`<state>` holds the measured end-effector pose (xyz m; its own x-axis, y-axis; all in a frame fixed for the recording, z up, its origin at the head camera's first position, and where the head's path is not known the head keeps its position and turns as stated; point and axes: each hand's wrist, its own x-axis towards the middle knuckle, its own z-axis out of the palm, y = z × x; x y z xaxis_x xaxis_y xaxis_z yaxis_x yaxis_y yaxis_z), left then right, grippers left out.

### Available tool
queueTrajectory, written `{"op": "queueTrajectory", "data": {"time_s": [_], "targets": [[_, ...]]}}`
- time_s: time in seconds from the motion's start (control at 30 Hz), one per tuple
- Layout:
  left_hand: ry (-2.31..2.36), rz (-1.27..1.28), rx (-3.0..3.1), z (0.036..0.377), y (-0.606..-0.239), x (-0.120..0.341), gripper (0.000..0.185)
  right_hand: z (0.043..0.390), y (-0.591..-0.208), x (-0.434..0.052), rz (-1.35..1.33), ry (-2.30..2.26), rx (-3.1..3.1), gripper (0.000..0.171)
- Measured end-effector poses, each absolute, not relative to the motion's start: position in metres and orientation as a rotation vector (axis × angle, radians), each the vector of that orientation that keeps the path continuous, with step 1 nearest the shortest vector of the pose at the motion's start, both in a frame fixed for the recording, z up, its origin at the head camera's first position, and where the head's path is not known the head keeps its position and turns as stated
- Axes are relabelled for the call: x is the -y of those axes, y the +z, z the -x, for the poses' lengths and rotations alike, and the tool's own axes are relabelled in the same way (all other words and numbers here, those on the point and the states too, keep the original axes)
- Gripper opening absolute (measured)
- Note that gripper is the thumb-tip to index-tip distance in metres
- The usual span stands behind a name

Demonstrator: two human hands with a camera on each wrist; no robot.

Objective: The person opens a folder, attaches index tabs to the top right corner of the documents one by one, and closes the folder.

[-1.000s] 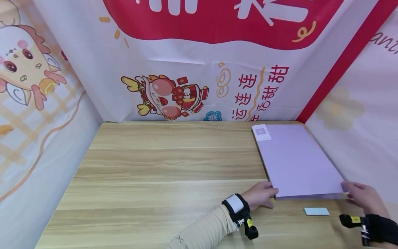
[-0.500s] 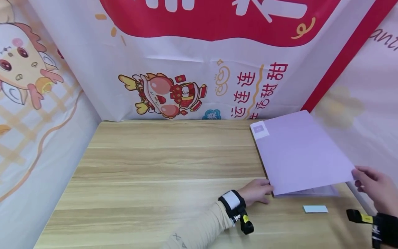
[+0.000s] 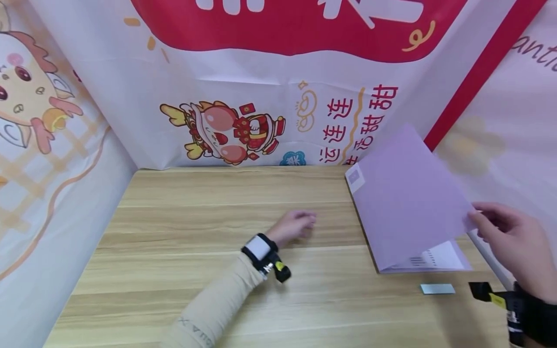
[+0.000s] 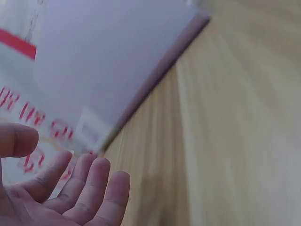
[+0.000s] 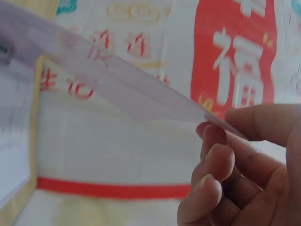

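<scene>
A light purple folder (image 3: 404,203) lies at the right of the table, its spine edge to the left and a white label (image 3: 355,178) at its upper left corner. Its cover is tilted up, and printed white paper (image 3: 439,256) shows beneath. My right hand (image 3: 515,244) pinches the cover's near right corner between thumb and fingers; the right wrist view shows the thin cover (image 5: 155,87) edge-on. My left hand (image 3: 292,227) is in the air left of the folder, touching nothing. In the left wrist view its fingers (image 4: 96,181) are loosely extended.
A small pale blue strip (image 3: 437,289) lies on the wooden table (image 3: 217,212) just in front of the folder. Printed cloth hangings (image 3: 226,67) stand close behind the table and along both sides.
The right hand has raised the folder's cover from nearly flat to a steep tilt, exposing the paper inside. My left hand has let go of the spine corner and moved left and away.
</scene>
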<state>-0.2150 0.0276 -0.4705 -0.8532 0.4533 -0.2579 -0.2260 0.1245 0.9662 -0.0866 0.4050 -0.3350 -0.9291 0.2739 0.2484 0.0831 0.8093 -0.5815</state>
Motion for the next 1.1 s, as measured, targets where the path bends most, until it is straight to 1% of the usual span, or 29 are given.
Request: {"op": "queueTrajectory", "data": {"time_s": [0.13, 0.3, 0.47, 0.67, 0.87, 1.0, 1.1], "targets": [[1.76, -0.142, -2.045, 0.234, -0.468, 0.02, 0.04, 0.085, -0.323, -0.377, 0.047, 0.73, 2.668, 0.032], [1.678, -0.081, -2.258, 0.255, -0.465, 0.075, 0.039, 0.088, -0.317, -0.339, -0.226, 0.761, 2.596, 0.025], [1.591, -0.019, -2.448, 0.276, -0.459, 0.123, 0.04, 0.097, -0.322, -0.299, -0.47, 0.738, 2.498, 0.03], [1.539, 0.071, -2.496, 0.286, -0.456, 0.165, 0.045, 0.109, -0.34, -0.248, -0.679, 0.725, 2.466, 0.036], [1.498, 0.152, -2.548, 0.291, -0.469, 0.191, 0.046, 0.117, -0.367, -0.194, -0.812, 0.595, 2.503, 0.038], [1.281, 0.141, -2.756, 0.288, -0.478, 0.212, 0.044, 0.121, -0.386, -0.164, -0.871, 0.468, 2.518, 0.034], [1.076, 0.155, -2.911, 0.285, -0.482, 0.228, 0.043, 0.124, -0.399, -0.146, -0.91, 0.364, 2.525, 0.025]]}}
